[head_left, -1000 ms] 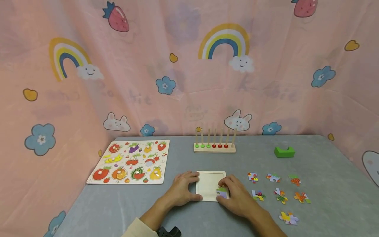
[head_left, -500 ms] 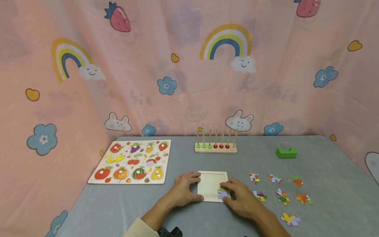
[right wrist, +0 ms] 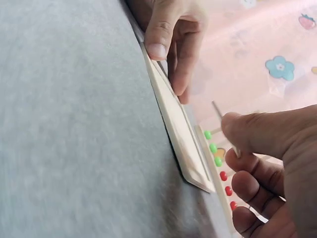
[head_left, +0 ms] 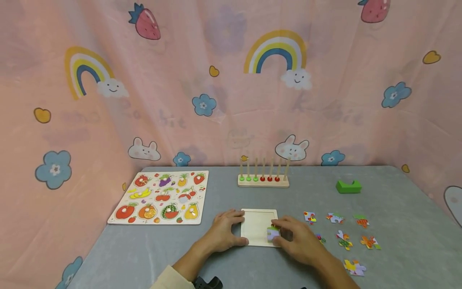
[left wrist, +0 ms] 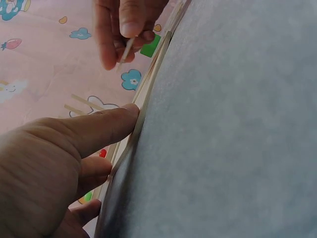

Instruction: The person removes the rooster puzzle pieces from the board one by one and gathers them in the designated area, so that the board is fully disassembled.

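Observation:
A shallow square wooden puzzle tray [head_left: 254, 228] lies in front of me in the head view. My left hand [head_left: 224, 230] holds its left side, thumb at the near corner and fingers on the far part of the rim. Between thumb and fingers my right hand [head_left: 299, 240] pinches a purple and green jigsaw piece [head_left: 273, 234] over the tray's near right corner. Edge-on in the right wrist view, the piece [right wrist: 218, 113] is raised off the tray floor [right wrist: 173, 119]. The right fingertips cover part of it.
Several loose jigsaw pieces [head_left: 344, 244] lie to the right, one partly behind the right hand. A fruit knob puzzle board [head_left: 153, 218] lies at the left. Behind the tray stands a wooden peg rack [head_left: 263, 183] with green and red beads. A green block [head_left: 348, 187] is at the back right.
The jigsaw piece, lying flatter in the tray's near right corner half a second ago, is now lifted, tilted and slightly further right with my right hand. My left hand stays on the tray.

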Tool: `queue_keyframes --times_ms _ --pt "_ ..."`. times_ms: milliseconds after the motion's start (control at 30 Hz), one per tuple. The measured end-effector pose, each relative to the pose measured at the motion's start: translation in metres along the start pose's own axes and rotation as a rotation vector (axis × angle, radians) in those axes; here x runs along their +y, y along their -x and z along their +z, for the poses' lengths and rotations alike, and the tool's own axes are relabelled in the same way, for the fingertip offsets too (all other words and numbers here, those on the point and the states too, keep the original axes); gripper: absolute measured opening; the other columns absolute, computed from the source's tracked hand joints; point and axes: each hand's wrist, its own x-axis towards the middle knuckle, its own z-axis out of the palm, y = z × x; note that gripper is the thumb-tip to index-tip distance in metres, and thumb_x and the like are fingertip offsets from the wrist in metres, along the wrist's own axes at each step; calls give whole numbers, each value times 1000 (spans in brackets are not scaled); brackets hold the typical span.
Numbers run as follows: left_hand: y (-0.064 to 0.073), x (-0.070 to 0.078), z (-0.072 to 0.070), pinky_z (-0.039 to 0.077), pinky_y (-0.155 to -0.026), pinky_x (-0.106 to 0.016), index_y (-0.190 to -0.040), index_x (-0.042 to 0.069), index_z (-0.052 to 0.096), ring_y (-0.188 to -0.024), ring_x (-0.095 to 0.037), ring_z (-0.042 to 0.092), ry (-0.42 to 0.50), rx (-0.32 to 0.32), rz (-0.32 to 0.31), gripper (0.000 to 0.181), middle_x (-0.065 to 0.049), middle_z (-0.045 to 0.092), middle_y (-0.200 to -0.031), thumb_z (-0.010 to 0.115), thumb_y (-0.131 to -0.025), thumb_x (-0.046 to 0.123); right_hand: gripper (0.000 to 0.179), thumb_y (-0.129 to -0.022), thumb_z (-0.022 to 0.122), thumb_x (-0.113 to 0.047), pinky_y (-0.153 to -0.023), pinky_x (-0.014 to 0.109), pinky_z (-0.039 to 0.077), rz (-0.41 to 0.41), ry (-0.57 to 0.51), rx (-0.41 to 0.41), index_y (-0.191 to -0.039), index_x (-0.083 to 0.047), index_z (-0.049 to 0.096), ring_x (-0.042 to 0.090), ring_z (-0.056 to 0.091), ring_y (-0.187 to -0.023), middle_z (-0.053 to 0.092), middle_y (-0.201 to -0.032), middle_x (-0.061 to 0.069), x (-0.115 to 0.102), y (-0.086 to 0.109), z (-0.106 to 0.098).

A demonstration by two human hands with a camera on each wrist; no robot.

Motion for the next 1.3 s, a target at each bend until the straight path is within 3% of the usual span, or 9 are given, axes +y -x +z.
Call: queue_keyframes --times_ms 200,433,567,767,933,1033,1233,1300 --pt "2 -1 0 18 -107 -54 -123 0 64 -135 -29 36 4 11 10 62 -5 53 -138 85 -71 26 39 -79 80 -12 -70 31 48 -33 -7 40 -115 -3 69 9 54 -82 62 -100 -9 -6 3 -11" --pt "3 -1 0 18 -107 -53 -125 0 63 -135 -28 35 5 11 13 64 -5 53 -138 85 -71 25 41 -74 82 -4 -68 30 50 -183 -2 122 -113 -5 70 7 56 -81 65 -103 -7 -13 8 -28" --pt "3 0 0 17 -108 -52 -125 0 63 -136 -27 35 9 8 1 64 -4 53 -138 85 -71 26 43 -74 82 -5 -67 31 50 -217 -4 136 -115 -10 69 8 57 -82 66 -106 -7 -18 13 -39" --pt "2 -1 0 18 -107 -52 -124 0 64 -136 -28 35 8 4 4 62 -5 53 -138 85 -72 26 48 -72 84 -5 -76 24 49 -195 39 161 -117 -14 69 9 60 -91 66 -110 -6 -20 25 -54" --pt "2 -1 0 19 -106 -53 -123 -1 64 -135 -30 36 -3 9 18 62 -6 53 -137 85 -72 26 55 -68 85 -2 -87 11 38 -211 35 208 -119 -14 69 7 57 -104 66 -112 -4 -17 36 -65" --pt "2 -2 0 19 -106 -54 -124 -1 63 -135 -29 36 -10 9 18 63 -6 53 -137 85 -72 26 59 -66 85 1 -88 11 37 -240 30 221 -121 -13 68 7 56 -105 66 -112 -1 -15 42 -71" --pt "1 -1 0 18 -107 -53 -125 1 64 -136 -27 35 -8 8 4 63 -3 53 -138 85 -72 27 58 -67 86 -2 -91 10 34 -176 97 214 -120 -20 68 1 51 -113 65 -116 -8 -9 54 -82" --pt "1 -1 1 18 -107 -53 -125 1 64 -136 -27 35 -9 8 4 63 -3 53 -138 85 -72 27 58 -66 85 1 -90 10 35 -187 101 219 -119 -17 68 1 51 -113 65 -116 -6 -5 59 -86"
